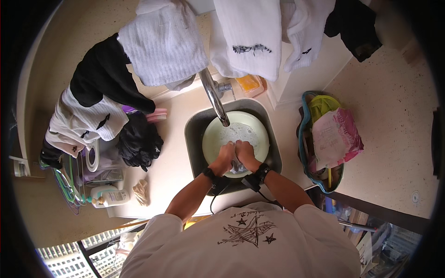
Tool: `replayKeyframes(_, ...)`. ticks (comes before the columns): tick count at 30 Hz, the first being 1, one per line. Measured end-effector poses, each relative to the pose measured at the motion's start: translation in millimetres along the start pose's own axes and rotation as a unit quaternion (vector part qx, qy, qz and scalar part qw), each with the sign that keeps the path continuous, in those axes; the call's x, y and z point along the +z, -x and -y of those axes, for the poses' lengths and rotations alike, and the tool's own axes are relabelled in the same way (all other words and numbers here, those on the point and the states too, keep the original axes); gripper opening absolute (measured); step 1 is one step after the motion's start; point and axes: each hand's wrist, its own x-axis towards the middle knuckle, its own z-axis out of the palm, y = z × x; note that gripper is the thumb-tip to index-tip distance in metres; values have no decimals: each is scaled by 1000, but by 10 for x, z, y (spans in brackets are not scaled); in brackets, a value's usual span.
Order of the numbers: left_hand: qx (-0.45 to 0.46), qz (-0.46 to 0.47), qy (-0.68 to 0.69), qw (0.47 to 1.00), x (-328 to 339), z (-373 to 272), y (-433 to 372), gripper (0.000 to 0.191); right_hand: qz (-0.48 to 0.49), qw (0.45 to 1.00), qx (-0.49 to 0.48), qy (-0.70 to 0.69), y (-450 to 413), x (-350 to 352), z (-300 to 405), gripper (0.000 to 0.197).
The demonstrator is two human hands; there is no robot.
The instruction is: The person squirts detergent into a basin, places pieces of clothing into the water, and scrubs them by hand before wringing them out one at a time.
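Note:
Both my hands are close together over a pale green basin (207, 142) set in a metal sink (193, 153). My left hand (225, 154) and my right hand (246, 153) grip a wet greyish cloth (237, 166), bunched up between them and hanging down toward the basin's near side. Its full shape is hidden by my fingers. Soapy water (240, 131) with white suds and bubbles lies in the basin beyond my knuckles. Just above the far rim ends the spout of a chrome faucet (216, 99). Dark straps with small boxes and cables sit on both wrists.
White socks (250, 34) and black socks (104, 69) hang overhead and to the left. Black fabric (139, 140), a pink brush (158, 114) and a pump bottle (113, 197) stand left. An orange soap bar (248, 83) rests behind. Right hangs a bag (305, 139) holding a pink packet (335, 139).

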Motion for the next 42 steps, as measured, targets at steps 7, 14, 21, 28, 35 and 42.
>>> replayKeyframes(7, 0, -61, -51, 997, -16, -28, 138, 37, -34, 997, -41, 51, 130, 240, -58, 43)
replayKeyframes(14, -20, 0, -48, 999, -110, -127, 85, 31, -34, 999, 17, 0, 52, 233, 4, 48)
replayKeyframes(21, -21, 129, -199, 971, -205, -220, 267, 30, 87, 991, -84, 56, -139, 1, -32, 48)
replayKeyframes(28, -31, 116, -66, 991, 117, -928, 838, 30, 279, 926, 80, -240, -252, -636, -128, 59)
replayKeyframes(35, -2, 230, -149, 962, -209, -1198, 952, 46, 413, 900, -112, -84, -261, -841, -415, 29)
replayKeyframes(42, 12, 218, -535, 816, -170, -900, 908, 57, 274, 865, 11, -420, -281, -604, -420, 23)
